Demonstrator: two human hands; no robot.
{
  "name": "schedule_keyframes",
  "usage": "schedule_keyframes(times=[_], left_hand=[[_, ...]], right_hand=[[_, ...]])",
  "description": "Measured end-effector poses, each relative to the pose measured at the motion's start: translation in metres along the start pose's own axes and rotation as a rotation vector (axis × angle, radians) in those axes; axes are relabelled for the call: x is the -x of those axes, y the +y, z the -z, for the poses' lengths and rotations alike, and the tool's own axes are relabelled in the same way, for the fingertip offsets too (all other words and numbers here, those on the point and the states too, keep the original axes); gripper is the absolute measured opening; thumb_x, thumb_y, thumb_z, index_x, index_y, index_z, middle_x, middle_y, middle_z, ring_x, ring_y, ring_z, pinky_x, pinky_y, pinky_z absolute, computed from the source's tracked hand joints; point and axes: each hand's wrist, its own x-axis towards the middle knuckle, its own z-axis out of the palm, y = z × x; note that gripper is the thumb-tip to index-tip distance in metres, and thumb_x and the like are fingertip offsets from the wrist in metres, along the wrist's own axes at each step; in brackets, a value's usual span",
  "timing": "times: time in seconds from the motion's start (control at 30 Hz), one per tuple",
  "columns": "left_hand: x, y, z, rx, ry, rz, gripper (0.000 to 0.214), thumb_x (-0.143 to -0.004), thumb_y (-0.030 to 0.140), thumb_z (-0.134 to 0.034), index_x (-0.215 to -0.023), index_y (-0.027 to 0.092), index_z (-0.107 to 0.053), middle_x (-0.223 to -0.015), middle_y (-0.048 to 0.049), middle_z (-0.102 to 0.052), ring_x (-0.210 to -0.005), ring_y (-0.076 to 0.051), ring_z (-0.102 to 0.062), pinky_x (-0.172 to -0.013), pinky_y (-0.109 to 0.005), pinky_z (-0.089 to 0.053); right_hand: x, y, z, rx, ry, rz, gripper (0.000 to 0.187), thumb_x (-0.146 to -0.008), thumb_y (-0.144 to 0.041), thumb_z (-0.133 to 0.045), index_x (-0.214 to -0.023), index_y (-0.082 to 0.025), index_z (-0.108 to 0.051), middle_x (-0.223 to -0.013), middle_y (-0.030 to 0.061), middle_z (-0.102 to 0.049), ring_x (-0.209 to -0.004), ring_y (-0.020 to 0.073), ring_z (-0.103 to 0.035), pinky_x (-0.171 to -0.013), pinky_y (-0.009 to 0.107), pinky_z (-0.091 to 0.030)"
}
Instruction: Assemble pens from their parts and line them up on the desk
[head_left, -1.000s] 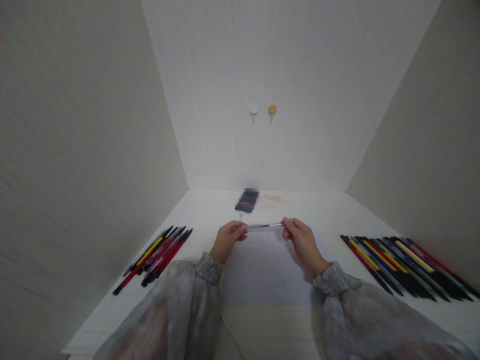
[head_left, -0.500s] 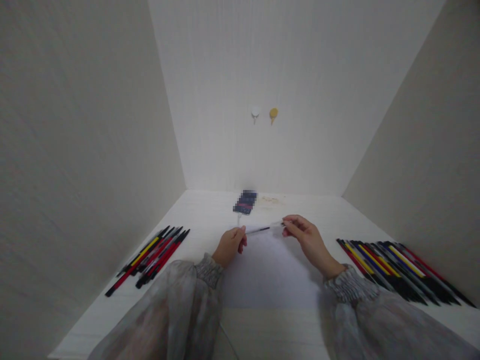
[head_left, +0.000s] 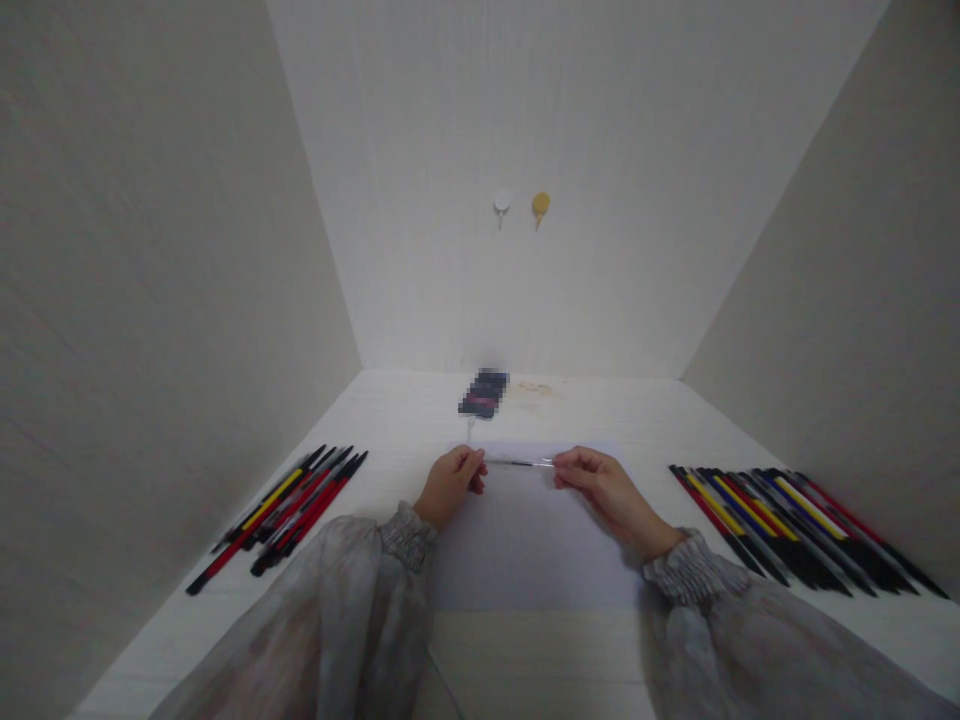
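Note:
My left hand [head_left: 450, 486] pinches one end of a thin pen refill [head_left: 508, 462] between thumb and fingers. The refill has a dark section and lies nearly level, pointing right. Closed on a transparent pen barrel [head_left: 545, 463], my right hand [head_left: 606, 490] holds it in line with the refill. The refill's dark end meets the barrel and seems to be partly inside it. My right fingers hide the rest of the barrel. Both hands hover over a white sheet of paper [head_left: 525, 550].
Several pens [head_left: 289, 505] in red, black, grey and yellow lie at the left. More pens [head_left: 795, 525] are lined up at the right. A phone [head_left: 484, 393] with a cable lies at the back, below two wall hooks [head_left: 540, 204]. Walls enclose three sides.
The gap between refill and barrel has closed; the refill's tip now meets the barrel. My right hand has moved left and lower. The view has shifted slightly.

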Motion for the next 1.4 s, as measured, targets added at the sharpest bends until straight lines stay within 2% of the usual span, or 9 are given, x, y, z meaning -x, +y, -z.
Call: schedule_keyframes(times=[0.2, 0.33, 0.43, 0.57, 0.73, 0.87, 1.07, 1.23, 1.4], left_hand=[[-0.003, -0.004, -0.002, 0.159, -0.026, 0.092, 0.021, -0.070, 0.035, -0.052, -0.068, 0.014, -0.049, -0.061, -0.0005, -0.058, -0.050, -0.009, -0.055, -0.052, -0.024, -0.046], [-0.005, -0.005, -0.003, 0.220, -0.012, 0.126, 0.019, -0.067, 0.030, -0.057, -0.073, 0.014, -0.048, -0.061, -0.0004, -0.060, -0.051, -0.010, -0.057, -0.053, -0.025, -0.048], [-0.005, -0.005, -0.003, 0.236, -0.009, 0.129, 0.020, -0.066, 0.029, -0.059, -0.073, 0.014, -0.049, -0.060, -0.0007, -0.060, -0.051, -0.010, -0.058, -0.053, -0.024, -0.048], [-0.004, -0.003, -0.002, 0.261, -0.014, 0.124, 0.022, -0.064, 0.029, -0.061, -0.073, 0.013, -0.049, -0.060, -0.0012, -0.061, -0.052, -0.011, -0.059, -0.053, -0.025, -0.049], [-0.003, -0.003, -0.001, 0.294, -0.004, 0.103, 0.024, -0.062, 0.031, -0.063, -0.073, 0.013, -0.050, -0.061, -0.0017, -0.062, -0.052, -0.011, -0.059, -0.054, -0.024, -0.048], [-0.004, -0.004, 0.000, 0.288, -0.012, 0.092, 0.025, -0.062, 0.031, -0.063, -0.074, 0.013, -0.051, -0.063, -0.0025, -0.063, -0.054, -0.010, -0.059, -0.054, -0.023, -0.047], [-0.005, -0.004, 0.000, 0.267, -0.008, 0.087, 0.023, -0.063, 0.030, -0.062, -0.073, 0.013, -0.052, -0.064, -0.0027, -0.063, -0.053, -0.009, -0.057, -0.051, -0.021, -0.044], [-0.004, -0.001, 0.000, 0.255, -0.004, 0.097, 0.023, -0.062, 0.031, -0.062, -0.072, 0.013, -0.052, -0.063, -0.0025, -0.063, -0.053, -0.009, -0.058, -0.051, -0.021, -0.044], [-0.005, -0.003, 0.001, 0.272, 0.023, 0.101, 0.023, -0.060, 0.030, -0.064, -0.072, 0.013, -0.052, -0.062, -0.0018, -0.062, -0.052, -0.010, -0.057, -0.051, -0.021, -0.045]], right_hand=[[-0.002, 0.007, -0.001, -0.193, 0.009, -0.087, 0.020, -0.068, -0.031, -0.060, -0.082, -0.016, -0.059, -0.070, 0.0018, -0.061, -0.061, 0.0118, -0.060, -0.066, 0.029, -0.047], [-0.002, 0.011, 0.000, -0.115, 0.010, -0.112, 0.015, -0.061, -0.025, -0.066, -0.068, -0.014, -0.060, -0.063, 0.0018, -0.061, -0.061, 0.0119, -0.059, -0.067, 0.027, -0.047], [-0.003, 0.012, 0.001, -0.082, 0.044, -0.063, 0.017, -0.053, -0.018, -0.070, -0.067, -0.015, -0.061, -0.070, 0.0019, -0.064, -0.067, 0.0119, -0.059, -0.072, 0.027, -0.045], [-0.004, 0.012, 0.002, -0.130, 0.045, -0.038, 0.013, -0.057, -0.020, -0.068, -0.067, -0.016, -0.061, -0.077, 0.0026, -0.064, -0.073, 0.0124, -0.058, -0.075, 0.027, -0.045], [-0.003, 0.012, 0.002, -0.182, 0.009, -0.153, 0.020, -0.070, -0.035, -0.057, -0.077, -0.016, -0.059, -0.073, 0.0048, -0.063, -0.060, 0.0141, -0.060, -0.059, 0.031, -0.050], [-0.002, 0.011, 0.002, -0.087, 0.005, -0.204, 0.019, -0.067, -0.032, -0.060, -0.072, -0.014, -0.058, -0.061, 0.0030, -0.061, -0.045, 0.0103, -0.055, -0.044, 0.024, -0.045], [-0.004, 0.008, 0.005, -0.035, 0.079, -0.047, 0.015, -0.054, -0.017, -0.069, -0.067, -0.014, -0.061, -0.063, -0.0002, -0.061, -0.056, 0.0080, -0.055, -0.056, 0.020, -0.045], [-0.003, 0.010, 0.003, -0.096, 0.041, -0.102, 0.016, -0.062, -0.028, -0.064, -0.073, -0.016, -0.061, -0.071, 0.0020, -0.062, -0.062, 0.0112, -0.057, -0.059, 0.027, -0.049], [-0.006, 0.015, 0.006, -0.040, 0.082, -0.121, 0.012, -0.055, -0.021, -0.069, -0.062, -0.014, -0.061, -0.060, 0.0008, -0.060, -0.056, 0.0106, -0.056, -0.058, 0.025, -0.048]])
